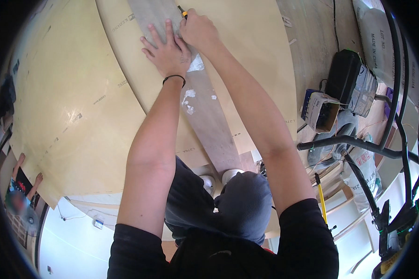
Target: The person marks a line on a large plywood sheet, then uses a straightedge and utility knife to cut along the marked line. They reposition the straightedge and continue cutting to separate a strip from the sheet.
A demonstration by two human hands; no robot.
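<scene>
My left hand [167, 55] lies flat with fingers spread on a long grey-brown plank [207, 116]. White patches mark the plank's surface just below that hand. Close beside it on the right, my right hand [199, 31] is closed round a yellow and black utility knife [184, 14] at the plank's right edge. Most of the knife is hidden in the fist, and I cannot tell whether its blade touches anything. Under the plank is a tan sheet [260, 69] with small printed marks.
Another large tan sheet [74, 111] fills the left side. A person's hands [21, 159] rest at its lower left edge. To the right stand a black case [343, 76], an open carton [323, 114] and black metal tubing [358, 142]. White sacks [365, 179] lie beyond.
</scene>
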